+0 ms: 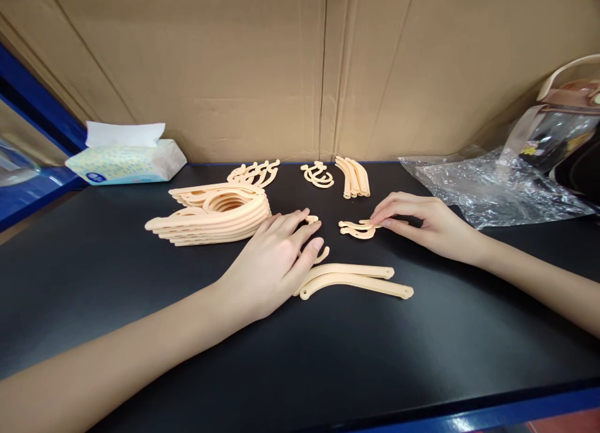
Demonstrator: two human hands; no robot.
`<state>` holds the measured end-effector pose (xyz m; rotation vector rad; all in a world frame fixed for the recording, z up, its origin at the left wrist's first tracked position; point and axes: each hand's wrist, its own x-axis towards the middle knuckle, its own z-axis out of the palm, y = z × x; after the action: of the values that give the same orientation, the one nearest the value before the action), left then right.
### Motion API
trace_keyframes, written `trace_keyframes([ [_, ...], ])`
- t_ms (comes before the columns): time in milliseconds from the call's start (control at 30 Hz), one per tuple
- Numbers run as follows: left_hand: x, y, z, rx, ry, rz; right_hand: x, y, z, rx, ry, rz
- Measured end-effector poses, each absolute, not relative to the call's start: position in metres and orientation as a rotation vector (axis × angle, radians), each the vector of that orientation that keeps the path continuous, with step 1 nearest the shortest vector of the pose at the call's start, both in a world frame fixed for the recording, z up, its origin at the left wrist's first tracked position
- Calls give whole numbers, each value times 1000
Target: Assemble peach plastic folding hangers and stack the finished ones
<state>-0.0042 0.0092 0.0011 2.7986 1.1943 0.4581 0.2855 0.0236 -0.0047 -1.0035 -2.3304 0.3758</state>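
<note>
My left hand [276,258] lies palm down with its fingers spread. It partly covers a small cream hook [323,255], whose curved end shows beside the thumb; another small piece [312,219] peeks out by the fingertips. Close to its wrist side are two long curved hanger arms [359,283], lying side by side. Thumb and fingers of my right hand [422,223] pinch the right end of a little group of flat hanger hooks [359,231] on the tabletop. A stack of cream plastic hangers [213,217] sits left of my left hand.
Toward the cardboard wall lie several hooks [253,172], a smaller hook group [319,175] and a bundle of hanger arms [354,178]. A tissue pack [126,161] stands back left. Clear plastic bags [487,186] and a bottle [557,127] occupy the right side of the black table [328,364].
</note>
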Motion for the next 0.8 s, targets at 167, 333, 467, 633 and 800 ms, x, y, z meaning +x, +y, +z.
trace_keyframes([
  [167,-5,9,2,2768,1171,481,286,23,-4,-1012,-2333,375],
  [333,-6,10,2,2716,1172,457,285,24,-4,-1016,-2333,373],
  [467,-7,10,0,2701,1177,452,285,24,-5,-1011,-2344,374],
  [633,-6,9,1,2689,1200,405,285,23,-4,-1012,-2343,372],
  [800,-5,9,3,2685,1194,396,285,23,-3,-1019,-2349,377],
])
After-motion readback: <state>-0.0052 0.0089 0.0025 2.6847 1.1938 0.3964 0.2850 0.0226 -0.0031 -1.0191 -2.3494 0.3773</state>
